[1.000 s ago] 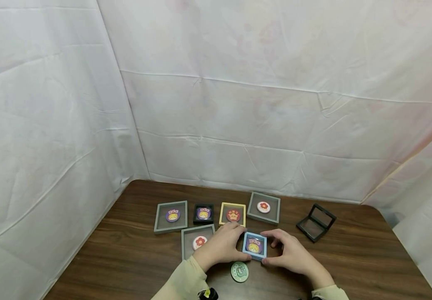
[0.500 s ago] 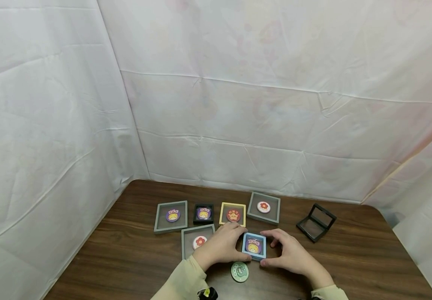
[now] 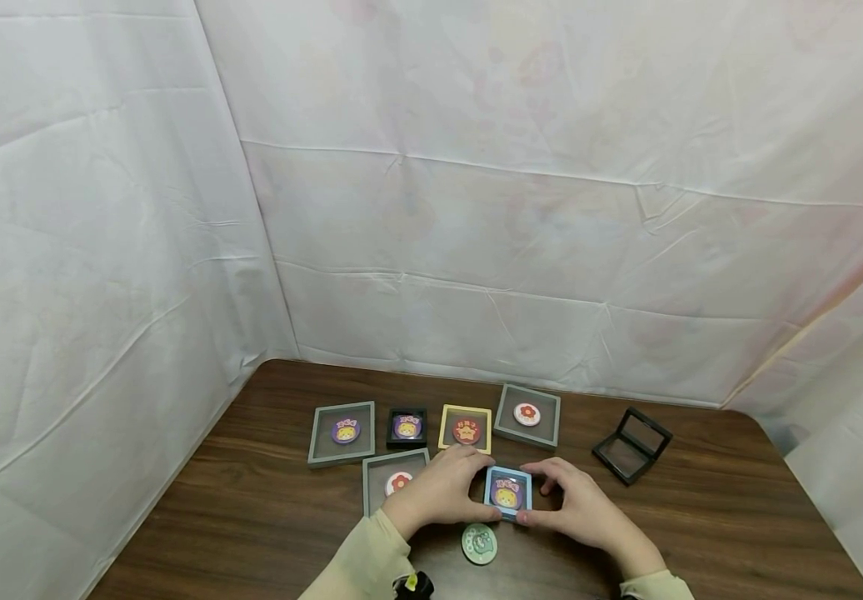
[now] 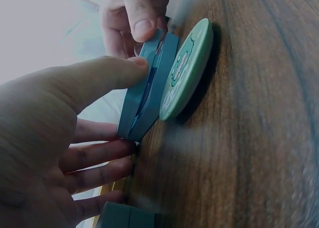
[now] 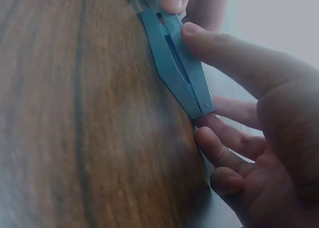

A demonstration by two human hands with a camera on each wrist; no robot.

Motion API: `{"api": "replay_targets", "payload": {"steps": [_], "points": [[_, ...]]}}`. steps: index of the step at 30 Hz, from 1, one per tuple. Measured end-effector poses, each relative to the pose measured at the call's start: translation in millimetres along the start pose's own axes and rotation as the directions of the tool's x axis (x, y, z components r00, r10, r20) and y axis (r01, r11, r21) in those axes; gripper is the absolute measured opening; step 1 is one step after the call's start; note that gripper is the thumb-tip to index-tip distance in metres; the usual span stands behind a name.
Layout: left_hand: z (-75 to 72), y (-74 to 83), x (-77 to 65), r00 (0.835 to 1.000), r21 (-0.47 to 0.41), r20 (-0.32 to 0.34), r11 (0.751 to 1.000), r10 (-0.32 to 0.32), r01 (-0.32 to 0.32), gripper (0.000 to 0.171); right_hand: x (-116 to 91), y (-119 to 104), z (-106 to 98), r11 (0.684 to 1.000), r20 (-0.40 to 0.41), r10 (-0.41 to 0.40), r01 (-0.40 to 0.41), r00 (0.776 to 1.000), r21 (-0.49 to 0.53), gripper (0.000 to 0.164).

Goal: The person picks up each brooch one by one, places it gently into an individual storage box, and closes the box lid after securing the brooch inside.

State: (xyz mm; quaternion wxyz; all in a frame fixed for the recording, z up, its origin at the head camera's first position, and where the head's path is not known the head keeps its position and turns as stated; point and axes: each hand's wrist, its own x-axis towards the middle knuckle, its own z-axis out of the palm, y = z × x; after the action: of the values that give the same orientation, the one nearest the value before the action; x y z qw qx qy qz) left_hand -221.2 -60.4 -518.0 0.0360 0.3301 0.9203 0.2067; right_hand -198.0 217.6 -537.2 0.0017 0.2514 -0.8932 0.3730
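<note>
A small square light-blue display frame [image 3: 508, 472] lies between both hands at the table's near middle. Behind its clear film sits a purple badge [image 3: 507, 496] with a yellow animal face. My left hand [image 3: 439, 490] holds the frame's left side, thumb on the near edge and fingers round the far side. From the right, my right hand [image 3: 585, 510] grips it too, its thumb [image 5: 194, 31] pressing the near edge close to the left thumb [image 4: 109, 76]. In both wrist views a narrow gap shows between the frame's two halves. A round green badge [image 3: 479, 544] lies just in front.
Grey frames [image 3: 313, 437] with badges, a small black one [image 3: 406, 444] and a yellow one [image 3: 443, 425] stand behind and left. A grey flower-badge frame [image 3: 506, 400] lies at the back. An opened black frame [image 3: 626, 479] stands to the right. White cloth [image 3: 431, 333] surrounds the table.
My right thumb has slid slightly left along the blue frame's near edge, closer to the left thumb. The blue frame has shifted only a little; the other things stay put.
</note>
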Motion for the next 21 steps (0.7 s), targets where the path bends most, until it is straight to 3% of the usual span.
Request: {"api": "replay_targets", "payload": {"steps": [21], "points": [[2.9,0.7,1.0,1.000,0.015,-0.002,1.000,0.000,0.000,0.071,1.5,-3.5,0.8,1.000,0.015,0.020,-0.020,1.000,0.012,0.067]]}}
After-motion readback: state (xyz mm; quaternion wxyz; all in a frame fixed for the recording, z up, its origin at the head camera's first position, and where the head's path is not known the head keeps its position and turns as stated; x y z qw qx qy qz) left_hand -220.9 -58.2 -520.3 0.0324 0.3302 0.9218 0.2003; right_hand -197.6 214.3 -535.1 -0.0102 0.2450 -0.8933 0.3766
